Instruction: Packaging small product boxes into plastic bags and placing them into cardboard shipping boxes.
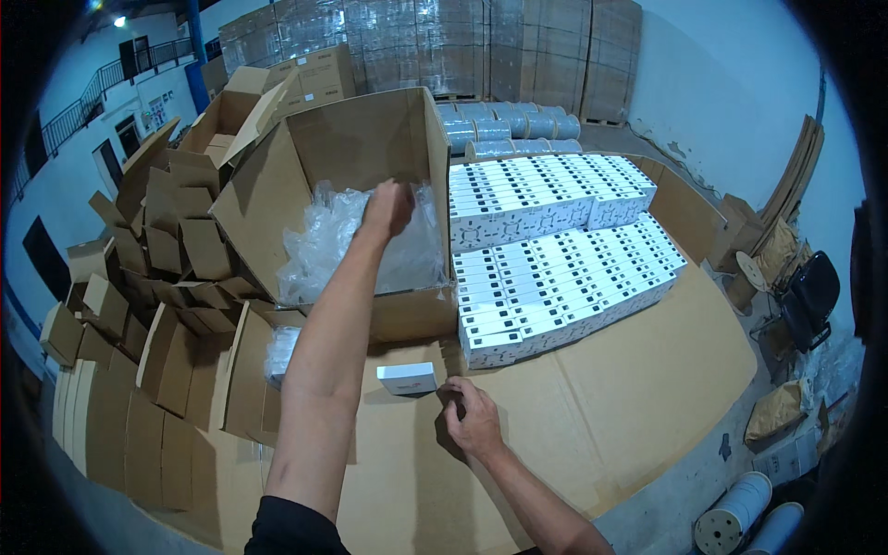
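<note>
My left hand (387, 211) reaches into a large open cardboard box (361, 129), over a heap of clear plastic bags (324, 227). Its fingers are curled closed, and what they hold, if anything, is hidden. A small flat white box (407, 377) lies on the cardboard-covered table (555, 416) in front of the carton. Just to its right is my right hand (473, 421), fingers bent, with a gap between thumb and forefinger and nothing held. Its fingertips come close to the white box's end; whether they touch it I cannot tell.
Stacked rows of white boxes (564, 277) stand right of the carton. Open brown cartons (176, 370) crowd the left, one with a clear-wrapped bundle (280, 354). Behind are wrapped spools (509, 125) and tall wrapped pallets (388, 46). A black chair (809, 301) stands far right.
</note>
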Demonstrator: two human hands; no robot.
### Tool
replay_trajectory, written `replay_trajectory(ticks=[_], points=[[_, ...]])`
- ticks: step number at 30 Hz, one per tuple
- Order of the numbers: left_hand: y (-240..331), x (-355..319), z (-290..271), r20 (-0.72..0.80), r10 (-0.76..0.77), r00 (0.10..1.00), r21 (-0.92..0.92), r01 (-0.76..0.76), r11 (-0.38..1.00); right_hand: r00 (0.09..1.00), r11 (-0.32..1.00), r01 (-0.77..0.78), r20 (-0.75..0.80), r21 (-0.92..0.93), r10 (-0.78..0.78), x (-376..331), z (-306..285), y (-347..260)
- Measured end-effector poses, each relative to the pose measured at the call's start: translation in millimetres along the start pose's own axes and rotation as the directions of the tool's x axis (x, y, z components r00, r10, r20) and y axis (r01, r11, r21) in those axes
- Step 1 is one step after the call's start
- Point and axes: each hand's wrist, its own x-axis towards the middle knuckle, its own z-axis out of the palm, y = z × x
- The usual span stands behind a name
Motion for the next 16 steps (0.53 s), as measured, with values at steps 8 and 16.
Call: replay_trajectory(ticks=[8, 16], points=[[30, 9, -85, -0.372, -0.260, 0.891, -0.335, 0.132, 0.933, 1.000, 1.000, -0.004, -0.007, 0.004, 0.004, 1, -6, -5], [54, -32, -159, -0.450, -0.493, 0.745, -0.539, 0.214, 0.815, 0.994, 0.984, -0.110, 0.023, 0.138, 0.107, 2, -9, -12]])
